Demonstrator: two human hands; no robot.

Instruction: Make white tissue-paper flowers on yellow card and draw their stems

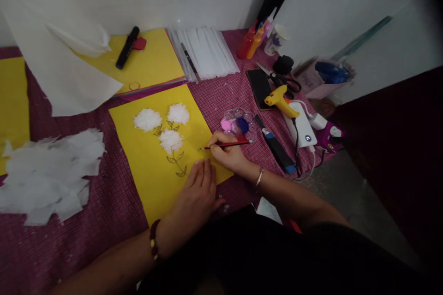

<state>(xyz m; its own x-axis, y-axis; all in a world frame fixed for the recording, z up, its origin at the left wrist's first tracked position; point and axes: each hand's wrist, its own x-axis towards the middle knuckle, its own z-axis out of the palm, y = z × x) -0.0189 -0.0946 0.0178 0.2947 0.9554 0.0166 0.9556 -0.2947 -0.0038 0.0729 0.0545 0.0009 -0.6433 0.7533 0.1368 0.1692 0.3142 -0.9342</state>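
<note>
A red pencil (pixel 230 144) is pinched in my right hand (pixel 226 153), its tip pointing left just over a yellow sheet (pixel 138 170). Whether the tip touches the paper I cannot tell. Flat on the lower part of that sheet lies my left hand (pixel 197 193), fingers stretched out side by side. Three fluffy white paper flowers (pixel 171 141) sit on the sheet, with a drawn stem and leaves (pixel 177 163) below the lowest one. Beyond my right hand is a clear flower-shaped palette (pixel 238 122) with pink and dark blue paint.
Cut white tissue pieces (pixel 48 175) are heaped at left. Behind lie more yellow sheets (pixel 155 50), a black marker (pixel 128 47) and white strips (pixel 207 50). To the right are a cutter (pixel 277 147), a yellow glue gun (pixel 282 101), scissors (pixel 284 80) and a white power bank (pixel 301 124).
</note>
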